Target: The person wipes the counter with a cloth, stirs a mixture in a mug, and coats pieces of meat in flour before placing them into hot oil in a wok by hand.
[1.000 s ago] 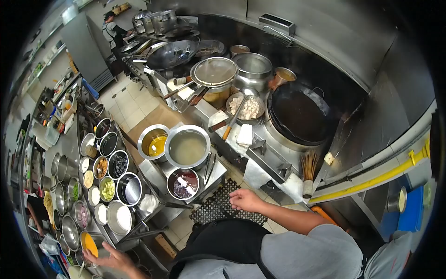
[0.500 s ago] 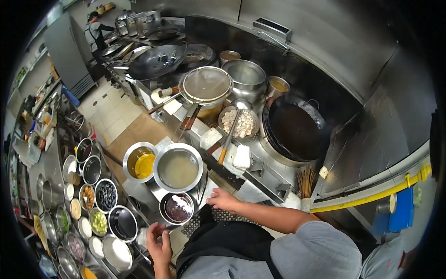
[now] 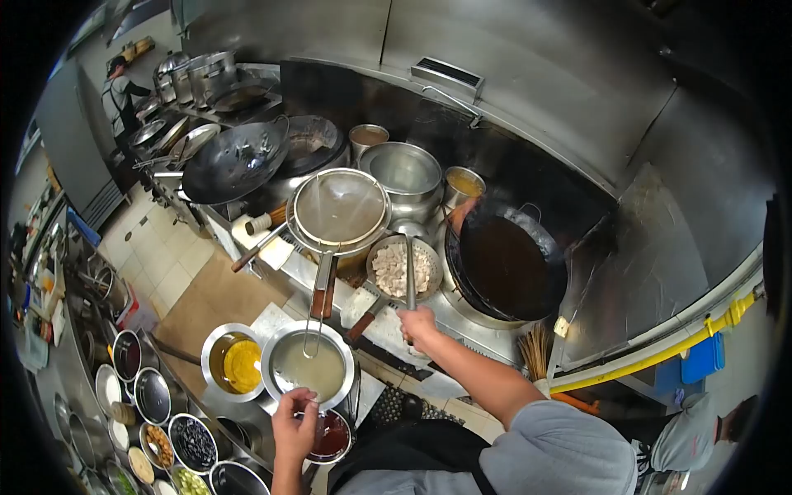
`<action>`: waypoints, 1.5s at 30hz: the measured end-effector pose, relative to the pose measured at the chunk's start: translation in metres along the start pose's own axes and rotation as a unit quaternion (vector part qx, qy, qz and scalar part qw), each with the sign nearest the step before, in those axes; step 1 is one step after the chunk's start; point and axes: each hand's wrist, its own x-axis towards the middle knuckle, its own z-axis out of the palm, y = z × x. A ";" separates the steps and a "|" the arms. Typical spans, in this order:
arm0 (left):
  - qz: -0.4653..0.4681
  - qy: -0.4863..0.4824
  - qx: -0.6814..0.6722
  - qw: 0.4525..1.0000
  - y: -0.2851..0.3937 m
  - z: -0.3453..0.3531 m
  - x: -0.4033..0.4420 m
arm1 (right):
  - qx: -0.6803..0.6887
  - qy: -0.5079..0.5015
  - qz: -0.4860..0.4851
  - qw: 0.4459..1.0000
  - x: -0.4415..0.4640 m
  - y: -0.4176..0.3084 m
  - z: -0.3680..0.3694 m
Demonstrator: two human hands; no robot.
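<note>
My right hand (image 3: 419, 327) is wrapped round the handle of a ladle (image 3: 410, 268). The ladle's bowl rests beyond a perforated strainer (image 3: 435, 285) of pale cut pieces, and its handle crosses over them. My left hand (image 3: 294, 425) hangs half curled, thumb and fingers a little apart, with nothing visible in it. It is nearest to the front rim of a steel bowl of cloudy liquid (image 3: 301, 371) and partly covers a smaller pot of dark red sauce (image 3: 334, 437). Left of these stands a bowl of yellow oil (image 3: 241, 363).
A wok of dark liquid (image 3: 507, 264) sits on the right burner, a bamboo brush (image 3: 535, 351) beside it. A mesh strainer (image 3: 342, 206) lies over a pot. Ingredient containers (image 3: 194, 439) crowd the lower left. One person (image 3: 120, 99) stands far left, another (image 3: 685, 433) at right.
My right hand has reached forward from near the sauce pot and taken hold of the ladle's handle. My left hand has moved up towards the cloudy-liquid bowl. The camera view has shifted.
</note>
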 end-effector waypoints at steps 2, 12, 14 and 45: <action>-0.014 -0.031 0.052 0.998 -0.004 0.003 0.002 | -0.016 0.028 -0.054 0.998 -0.036 -0.011 -0.014; -0.095 -0.006 0.128 0.987 -0.008 0.044 -0.005 | -0.379 0.185 -0.391 0.818 0.130 -0.194 -0.111; -0.098 -0.010 0.132 0.986 -0.003 0.057 -0.003 | -0.394 0.157 -0.318 0.848 0.158 -0.220 -0.090; -0.060 -0.180 0.194 0.963 0.015 0.094 0.052 | -0.068 -0.132 0.033 0.988 -0.067 -0.117 -0.191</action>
